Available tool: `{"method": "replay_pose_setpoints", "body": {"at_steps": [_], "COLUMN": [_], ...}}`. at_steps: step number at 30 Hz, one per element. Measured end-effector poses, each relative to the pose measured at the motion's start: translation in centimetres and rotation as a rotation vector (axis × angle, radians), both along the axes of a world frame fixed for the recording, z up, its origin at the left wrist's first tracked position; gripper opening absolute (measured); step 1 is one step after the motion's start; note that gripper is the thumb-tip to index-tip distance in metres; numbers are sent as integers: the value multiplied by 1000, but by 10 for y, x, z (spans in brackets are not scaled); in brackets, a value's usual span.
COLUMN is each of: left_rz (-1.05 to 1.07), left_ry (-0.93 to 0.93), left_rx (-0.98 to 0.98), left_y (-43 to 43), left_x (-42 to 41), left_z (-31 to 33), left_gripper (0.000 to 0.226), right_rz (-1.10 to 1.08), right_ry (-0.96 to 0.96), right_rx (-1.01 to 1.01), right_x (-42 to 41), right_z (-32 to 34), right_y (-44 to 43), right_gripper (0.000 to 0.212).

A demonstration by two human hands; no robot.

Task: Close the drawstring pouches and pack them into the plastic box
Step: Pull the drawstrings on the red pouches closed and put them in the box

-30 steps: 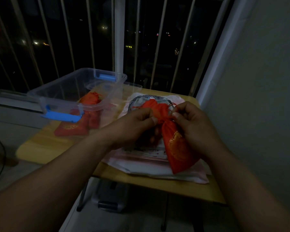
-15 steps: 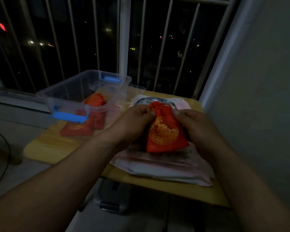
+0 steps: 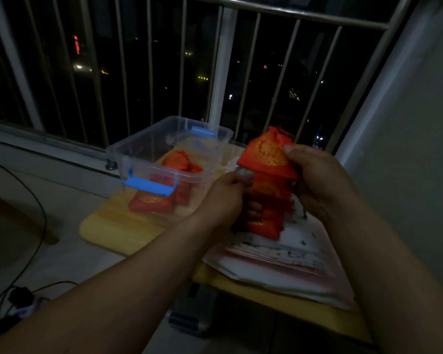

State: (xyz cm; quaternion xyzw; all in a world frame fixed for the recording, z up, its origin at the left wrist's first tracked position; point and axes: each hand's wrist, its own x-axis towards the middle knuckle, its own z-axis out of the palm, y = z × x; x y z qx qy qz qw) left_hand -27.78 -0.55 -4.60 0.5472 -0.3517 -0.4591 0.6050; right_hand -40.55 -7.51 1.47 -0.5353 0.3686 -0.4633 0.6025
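1. Head view, at the left hand (image 3: 228, 198): its fingers are curled round a blurred bunch of red pouches (image 3: 269, 192).
2. To its right, the right hand (image 3: 317, 180) pinches a gold-printed drawstring pouch (image 3: 264, 154) between thumb and fingers, raised just right of the clear plastic box (image 3: 138, 149).
3. Packed pouches (image 3: 177, 162) lie inside that box.
4. Box and stacked papers (image 3: 279, 254) sit on a yellow table (image 3: 113, 231) beside a barred railing (image 3: 123, 72), with night lights beyond.

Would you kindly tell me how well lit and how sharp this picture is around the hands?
Head view: dim night lighting; the red gold-printed drawstring pouch pinched by the right hand and the clear blue-latched plastic box are motion-blurred; the left hand is dark, its grip hard to read.
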Motion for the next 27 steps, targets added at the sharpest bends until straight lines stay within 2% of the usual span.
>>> {"method": "replay_pose_setpoints", "body": {"at_steps": [3,8,10,13,15,17,22,24,27], "left_rz": [17,14,-5,-26,-24,4,162,170,84], "left_ry": [5,19,0,-76,-125,-212,-765,-862,-907], "left_rx": [13,6,2,-7,-32,-54,-86,-42,59], "left_y": [-5,-6,-5,-3,-2,-3,-13,-15,-15], "left_x": [5,10,12,14,15,16,17,14,13], "left_z": [-1,2,2,3,2,-1,-9,-9,-9], "left_gripper": [26,27,25,21,21,20,15,16,33], "right_rz": [53,116,166,74,10,-25,-154,-170,-148], "right_ry": [-37,42,168,429,454,474,546,554,575], "right_rx": [-10,-18,-40,-155,-180,-192,-147,-123,-109], "right_x": [39,97,109,102,82,59,-6,-25,-36], "right_z": [13,26,28,21,11,-2,-44,-58,-70], "right_y": [-9,-11,-6,-4,-8,-15,-29,-29,-28], "right_gripper": [13,13,21,35,34,30,26,26,28]}}
